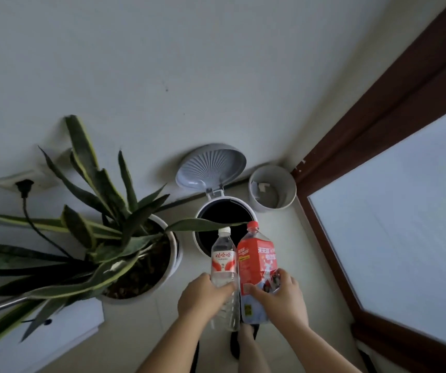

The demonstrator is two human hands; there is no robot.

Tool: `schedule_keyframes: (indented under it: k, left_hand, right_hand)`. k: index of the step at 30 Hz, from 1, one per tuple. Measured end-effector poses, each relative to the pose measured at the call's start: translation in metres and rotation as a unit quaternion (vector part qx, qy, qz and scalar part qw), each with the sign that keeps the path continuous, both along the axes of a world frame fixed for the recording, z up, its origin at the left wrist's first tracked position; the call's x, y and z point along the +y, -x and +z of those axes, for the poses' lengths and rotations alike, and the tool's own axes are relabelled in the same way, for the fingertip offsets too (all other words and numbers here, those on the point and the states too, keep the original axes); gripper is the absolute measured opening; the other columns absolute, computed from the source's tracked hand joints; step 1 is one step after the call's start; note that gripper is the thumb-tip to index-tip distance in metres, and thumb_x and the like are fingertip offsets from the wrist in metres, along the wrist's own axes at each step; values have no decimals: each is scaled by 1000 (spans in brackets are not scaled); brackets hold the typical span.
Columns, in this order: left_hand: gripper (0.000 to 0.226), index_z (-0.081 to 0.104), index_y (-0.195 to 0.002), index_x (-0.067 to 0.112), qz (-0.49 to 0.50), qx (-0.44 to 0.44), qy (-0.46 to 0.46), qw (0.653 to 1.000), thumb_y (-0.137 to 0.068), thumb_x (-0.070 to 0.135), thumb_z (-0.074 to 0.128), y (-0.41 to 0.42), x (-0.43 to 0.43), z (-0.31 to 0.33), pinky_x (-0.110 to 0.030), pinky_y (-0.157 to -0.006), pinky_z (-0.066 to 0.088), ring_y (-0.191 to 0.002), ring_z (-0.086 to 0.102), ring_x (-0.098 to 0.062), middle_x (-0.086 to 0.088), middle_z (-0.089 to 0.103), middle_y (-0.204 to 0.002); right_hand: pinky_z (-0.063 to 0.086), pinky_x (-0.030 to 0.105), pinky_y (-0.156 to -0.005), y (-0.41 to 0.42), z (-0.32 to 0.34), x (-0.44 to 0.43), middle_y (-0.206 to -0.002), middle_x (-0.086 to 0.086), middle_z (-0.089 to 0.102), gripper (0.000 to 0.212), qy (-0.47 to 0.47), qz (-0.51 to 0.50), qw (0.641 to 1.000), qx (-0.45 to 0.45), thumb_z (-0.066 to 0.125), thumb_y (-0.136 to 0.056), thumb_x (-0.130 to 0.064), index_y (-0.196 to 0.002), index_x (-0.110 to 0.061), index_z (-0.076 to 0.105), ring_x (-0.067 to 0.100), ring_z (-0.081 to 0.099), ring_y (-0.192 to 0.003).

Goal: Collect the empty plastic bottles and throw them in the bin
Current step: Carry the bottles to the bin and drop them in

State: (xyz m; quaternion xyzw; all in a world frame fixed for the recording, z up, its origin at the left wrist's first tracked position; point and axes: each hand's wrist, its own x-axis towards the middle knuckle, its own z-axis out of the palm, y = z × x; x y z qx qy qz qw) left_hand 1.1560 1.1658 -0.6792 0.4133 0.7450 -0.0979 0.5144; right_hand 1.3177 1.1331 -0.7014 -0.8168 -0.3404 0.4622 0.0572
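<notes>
My left hand (203, 297) grips a clear plastic bottle (223, 261) with a white cap and a red-and-white label. My right hand (281, 297) holds a larger bottle (257, 262) with a red cap and a red label. Both bottles are upright, side by side, caps pointing toward the bin (224, 214). The bin is a white round pedal bin on the floor against the wall, its grey ribbed lid (211, 165) standing open and its inside dark. The bottles hover just in front of its near rim.
A large snake plant in a white pot (172, 254) stands left of the bin, one leaf reaching across the bin's opening. A small grey open basket (273, 188) sits right of the bin. A brown door frame (378, 130) runs along the right. A wall socket (24, 183) holds a black plug.
</notes>
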Motion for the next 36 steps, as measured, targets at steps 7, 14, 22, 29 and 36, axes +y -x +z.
schedule_keyframes:
  k: [7, 14, 22, 29, 36]
  left_hand:
    - [53, 56, -103, 19, 125, 24, 11, 992, -76, 65, 56, -26, 39, -82, -28, -66, 49, -78, 63, -15, 4, 65, -91]
    - [47, 55, -98, 21, 278, 7, 31, 960, -74, 59, 69, -22, 58, -166, -29, -70, 49, -79, 61, -15, 5, 60, -89]
    - [59, 48, -132, 6, 389, -105, 28, 915, -80, 18, 75, -26, 83, -225, -26, -69, 56, -101, 65, -26, -9, 60, -122]
    - [51, 62, -110, 12, 396, -97, -14, 913, -65, 21, 83, -27, 85, -250, -36, -69, 59, -85, 71, -24, -8, 71, -97]
    - [59, 53, -125, 22, 368, -128, -13, 921, -72, 15, 79, -24, 90, -253, -32, -82, 55, -99, 67, -20, -3, 68, -111]
  right_hand:
    - [53, 45, -87, -21, -78, 48, -108, -3, 53, 73, 33, 71, 997, 26, 73, -64, -58, -120, -25, 41, 19, 56, -101]
    - [53, 45, -87, -10, -150, 77, -114, 0, 55, 83, 46, 60, 997, 35, 69, -59, -67, -125, -24, 42, 21, 56, -103]
    - [42, 41, -98, 0, -211, 108, -132, 4, 44, 88, 39, 41, 998, 9, 67, -69, -61, -139, -23, 30, 22, 40, -122]
    - [35, 42, -103, 7, -229, 121, -144, 5, 36, 87, 46, 64, 997, 1, 64, -76, -56, -145, -21, 23, 26, 32, -131]
    - [34, 43, -109, 14, -231, 121, -153, -1, 27, 74, -3, 94, 995, 39, 60, -80, -48, -145, -27, 30, 24, 29, -136]
